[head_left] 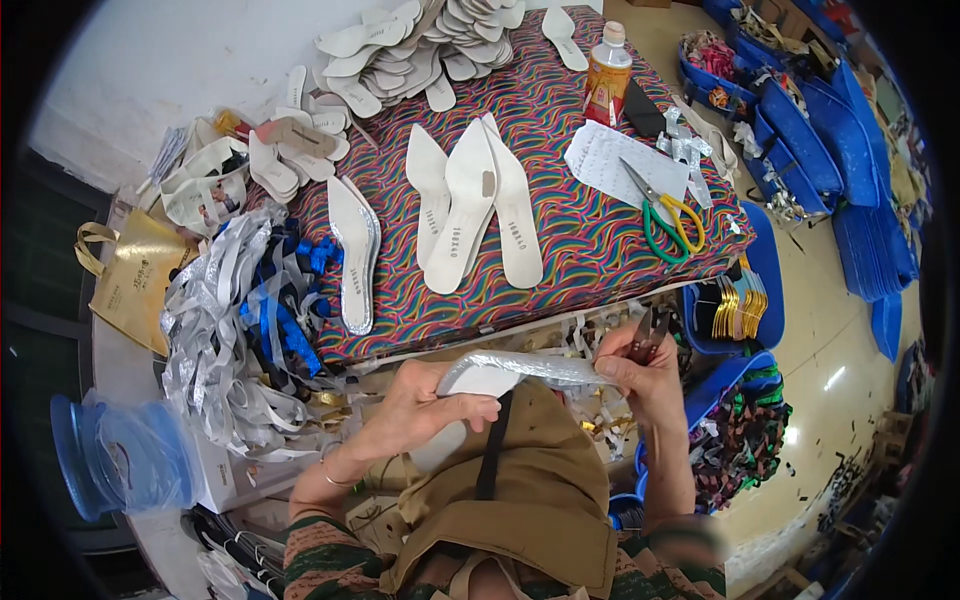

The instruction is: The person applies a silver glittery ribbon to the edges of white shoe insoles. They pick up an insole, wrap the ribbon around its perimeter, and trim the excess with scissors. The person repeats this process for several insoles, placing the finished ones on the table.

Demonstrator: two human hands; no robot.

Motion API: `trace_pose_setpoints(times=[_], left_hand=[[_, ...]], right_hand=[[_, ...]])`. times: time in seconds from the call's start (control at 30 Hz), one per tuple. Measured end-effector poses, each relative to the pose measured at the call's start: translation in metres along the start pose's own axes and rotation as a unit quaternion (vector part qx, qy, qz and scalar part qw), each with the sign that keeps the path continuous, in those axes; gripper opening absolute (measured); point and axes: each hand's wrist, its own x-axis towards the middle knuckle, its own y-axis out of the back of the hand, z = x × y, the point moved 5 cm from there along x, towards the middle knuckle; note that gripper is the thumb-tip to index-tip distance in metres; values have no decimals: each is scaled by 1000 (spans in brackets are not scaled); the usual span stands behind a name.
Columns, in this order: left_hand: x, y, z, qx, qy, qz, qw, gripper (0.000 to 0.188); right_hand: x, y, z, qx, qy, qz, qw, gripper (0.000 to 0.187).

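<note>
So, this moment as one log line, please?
left hand: holds white insole with silver edging | right hand: pinches its end, holds dark pronged tool

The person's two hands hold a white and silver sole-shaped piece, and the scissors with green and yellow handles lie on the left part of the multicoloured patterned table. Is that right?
Not quite: the head view shows the green-and-yellow scissors on the right part of the multicoloured patterned table. The left hand and right hand do hold the white and silver sole-shaped piece.

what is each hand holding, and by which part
Left hand: a silvery insole, near its left end. Right hand: right end of its silver part, plus a dark tool.
</note>
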Motion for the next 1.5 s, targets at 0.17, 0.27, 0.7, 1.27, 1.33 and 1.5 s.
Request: trace_pose_setpoints(times=[0.17,0.27,0.7,1.27,1.33,1.5], left_hand=[[7,-4,3,-76,-53,54,994,18],[15,-12,10,-158,-58,83,982,21],[28,-7,7,-292,-98,114,945,29],[40,-34,-10,-257,-97,58,960,38],[36,-31,-25,-288,-21,105,952,34],[35,-16,-3,-313,-168,115,928,19]], right_hand=[[-16,-24,31,10,30,65,997,8],[-18,-50,41,35,51,61,996,6],[-7,-65,35,-76,-17,-56,995,8],[13,-57,23,-222,161,-63,960,8],[17,-63,23,-210,177,-73,959,11],[19,-55,6,-100,-40,-73,992,23]])
